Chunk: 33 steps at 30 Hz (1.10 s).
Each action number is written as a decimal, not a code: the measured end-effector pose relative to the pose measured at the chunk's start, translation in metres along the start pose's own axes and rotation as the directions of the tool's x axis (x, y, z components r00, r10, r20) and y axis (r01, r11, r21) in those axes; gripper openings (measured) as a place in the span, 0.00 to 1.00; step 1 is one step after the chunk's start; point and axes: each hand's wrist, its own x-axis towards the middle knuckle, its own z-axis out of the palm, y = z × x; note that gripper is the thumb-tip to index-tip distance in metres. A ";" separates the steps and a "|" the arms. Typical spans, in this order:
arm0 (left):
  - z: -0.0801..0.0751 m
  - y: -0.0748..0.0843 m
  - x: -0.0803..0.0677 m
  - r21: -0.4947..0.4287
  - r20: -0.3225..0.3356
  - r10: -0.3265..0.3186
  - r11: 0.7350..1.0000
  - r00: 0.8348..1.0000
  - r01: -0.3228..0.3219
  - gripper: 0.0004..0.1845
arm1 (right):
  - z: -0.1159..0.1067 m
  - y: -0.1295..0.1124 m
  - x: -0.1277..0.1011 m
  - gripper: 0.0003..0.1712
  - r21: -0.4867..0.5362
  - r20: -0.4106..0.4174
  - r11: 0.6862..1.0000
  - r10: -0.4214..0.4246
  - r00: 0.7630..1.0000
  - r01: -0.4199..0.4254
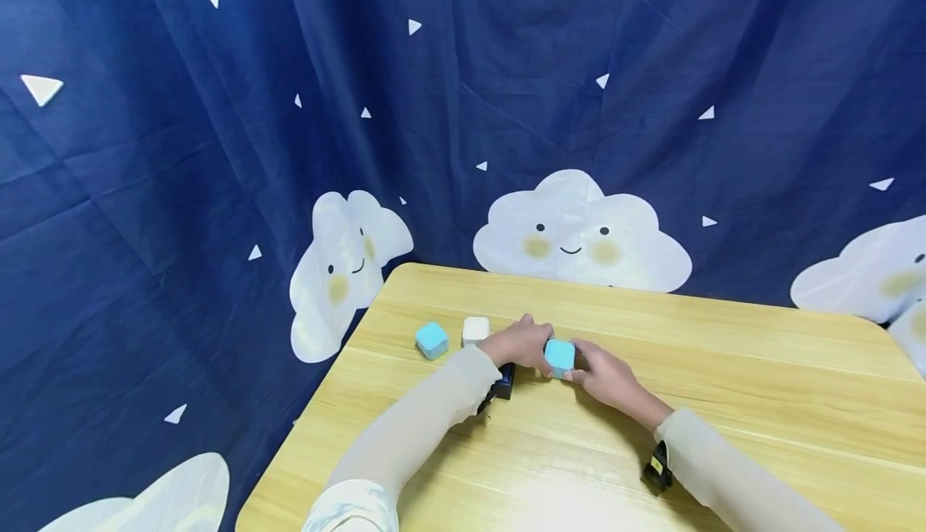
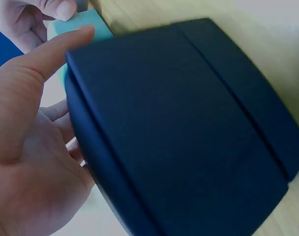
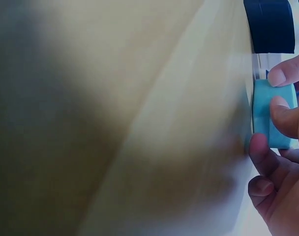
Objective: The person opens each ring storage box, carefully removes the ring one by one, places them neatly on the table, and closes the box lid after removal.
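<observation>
I saw both hands meet on a small light-blue rounded cube [image 1: 559, 357] mid-table: my left hand [image 1: 522, 345] touched its left side, fingers straight, my right hand [image 1: 606, 377] pinched it from the right; neither was nearer, no long axis

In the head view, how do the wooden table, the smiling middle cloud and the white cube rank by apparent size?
1. Wooden table, largest.
2. Middle cloud; it hangs farther back, so its true size is unsure.
3. White cube, smallest.
</observation>
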 end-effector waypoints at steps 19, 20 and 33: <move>0.010 0.018 -0.013 0.062 -0.022 0.031 0.998 0.999 -0.029 0.29 | -0.002 0.004 -0.027 0.34 -0.005 -0.009 1.000 -0.016 1.000 0.016; 0.011 0.019 -0.013 0.064 -0.021 0.031 0.998 0.999 -0.029 0.29 | -0.002 0.004 -0.029 0.35 -0.007 -0.009 1.000 -0.012 1.000 0.012; 0.018 0.025 -0.019 0.044 -0.024 0.063 0.997 0.998 -0.062 0.29 | -0.003 0.005 -0.043 0.33 -0.013 -0.020 1.000 -0.024 1.000 0.024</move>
